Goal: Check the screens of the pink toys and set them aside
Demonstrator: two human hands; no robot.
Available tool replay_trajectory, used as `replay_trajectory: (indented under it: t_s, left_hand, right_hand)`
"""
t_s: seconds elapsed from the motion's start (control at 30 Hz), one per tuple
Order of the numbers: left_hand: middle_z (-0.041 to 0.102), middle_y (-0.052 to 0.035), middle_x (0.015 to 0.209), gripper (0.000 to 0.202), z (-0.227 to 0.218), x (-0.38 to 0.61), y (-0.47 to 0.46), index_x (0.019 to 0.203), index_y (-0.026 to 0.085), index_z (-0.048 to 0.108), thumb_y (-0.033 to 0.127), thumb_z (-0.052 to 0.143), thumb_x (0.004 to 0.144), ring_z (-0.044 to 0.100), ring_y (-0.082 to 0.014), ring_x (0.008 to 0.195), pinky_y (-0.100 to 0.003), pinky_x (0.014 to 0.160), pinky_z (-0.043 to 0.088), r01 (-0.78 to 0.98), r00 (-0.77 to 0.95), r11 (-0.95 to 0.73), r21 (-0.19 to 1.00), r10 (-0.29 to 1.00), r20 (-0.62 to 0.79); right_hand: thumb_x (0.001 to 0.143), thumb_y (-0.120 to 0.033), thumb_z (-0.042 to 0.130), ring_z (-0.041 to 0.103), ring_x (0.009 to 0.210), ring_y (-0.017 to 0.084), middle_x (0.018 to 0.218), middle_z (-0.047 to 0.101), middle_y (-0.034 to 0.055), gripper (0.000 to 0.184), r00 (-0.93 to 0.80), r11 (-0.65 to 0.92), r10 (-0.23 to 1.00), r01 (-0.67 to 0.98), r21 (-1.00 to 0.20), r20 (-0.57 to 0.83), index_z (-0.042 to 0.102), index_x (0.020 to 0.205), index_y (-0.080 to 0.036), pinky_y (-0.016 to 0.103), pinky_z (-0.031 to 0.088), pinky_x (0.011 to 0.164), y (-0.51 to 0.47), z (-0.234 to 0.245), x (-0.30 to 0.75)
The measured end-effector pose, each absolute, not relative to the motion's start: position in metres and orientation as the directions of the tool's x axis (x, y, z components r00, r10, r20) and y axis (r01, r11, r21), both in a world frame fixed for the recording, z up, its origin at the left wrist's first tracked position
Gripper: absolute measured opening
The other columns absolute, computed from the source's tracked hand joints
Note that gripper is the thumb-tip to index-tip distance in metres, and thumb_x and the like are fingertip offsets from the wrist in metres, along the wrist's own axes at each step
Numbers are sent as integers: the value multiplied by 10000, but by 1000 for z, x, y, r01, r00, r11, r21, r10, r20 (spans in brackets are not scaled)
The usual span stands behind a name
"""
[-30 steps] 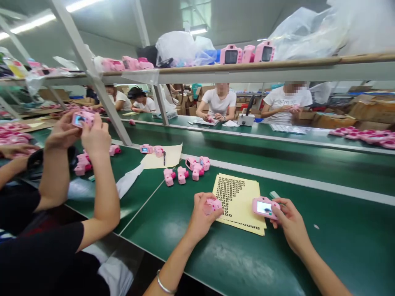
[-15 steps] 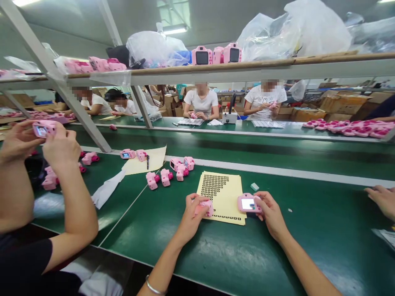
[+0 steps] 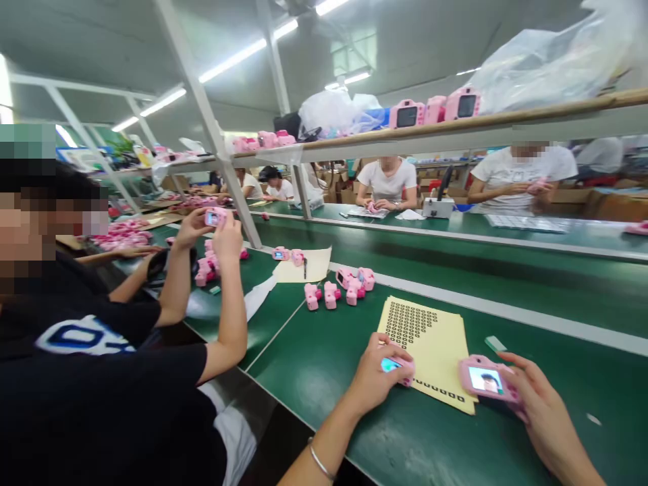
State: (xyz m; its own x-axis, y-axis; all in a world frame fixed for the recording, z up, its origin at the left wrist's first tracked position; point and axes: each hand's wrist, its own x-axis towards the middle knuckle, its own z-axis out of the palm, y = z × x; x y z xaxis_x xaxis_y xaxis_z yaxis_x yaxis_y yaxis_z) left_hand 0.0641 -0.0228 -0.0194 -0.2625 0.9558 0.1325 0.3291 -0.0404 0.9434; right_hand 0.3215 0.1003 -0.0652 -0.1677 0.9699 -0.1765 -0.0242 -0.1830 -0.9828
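Observation:
My left hand (image 3: pixel 381 374) grips a pink toy camera (image 3: pixel 406 372) by its body, over the left edge of a yellow sticker sheet (image 3: pixel 445 344). Its lit screen is partly covered by my fingers. In my right hand (image 3: pixel 539 398) is a second pink toy camera (image 3: pixel 486 379), held at the sheet's right edge, with its screen facing me and showing a picture of a head. Rows of small black square stickers line the sheet's upper left and bottom edge. A small pale green block (image 3: pixel 495 344) lies beside my right fingertips.
Several pink toy cameras (image 3: pixel 331 295) stand on the green table beyond my left hand. Farther left are a paper with a pen (image 3: pixel 305 268) and a co-worker's raised hands (image 3: pixel 212 233) holding another camera. A metal post (image 3: pixel 235 202) carries a shelf (image 3: pixel 354 140) above the table.
The view has turned left, so the scene sits farther right and the co-worker's upper body now shows. The screen in my left hand has turned from reddish to blue-green. Both cameras stay held.

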Motion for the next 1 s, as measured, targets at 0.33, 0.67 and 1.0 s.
replay_trajectory:
  t_s: [0.33, 0.67, 1.0]
  left_hand:
    - [452, -41, 1173, 277, -27, 68, -27, 966, 259, 757, 384, 755, 719, 540, -139, 1089, -280, 1059, 411, 323, -284, -35, 946, 950, 132]
    - [454, -42, 1150, 254, -23, 66, -29, 927, 258, 769, 348, 775, 689, 520, -155, 1115, -262, 1045, 414, 283, -314, -8, 959, 944, 100]
    - [454, -51, 1149, 229, -20, 65, -25, 932, 241, 760, 314, 744, 716, 515, -158, 1128, -278, 1075, 399, 322, -297, -29, 946, 946, 130]
  right_hand:
    - [504, -676, 788, 641, 854, 251, 1091, 657, 82, 842, -190, -297, 940, -38, -954, -285, 543, 1226, -319, 252, 527, 559, 108, -74, 328]
    - [513, -731, 739, 662, 896, 295, 1186, 647, 107, 875, -175, -298, 940, -1, -954, -294, 540, 1256, -313, 307, 551, 572, 105, -71, 324]
    - [654, -610, 719, 602, 719, 162, 925, 653, 27, 683, -190, -163, 970, -60, -985, -149, 529, 1223, -284, 203, 452, 522, 89, -54, 313]
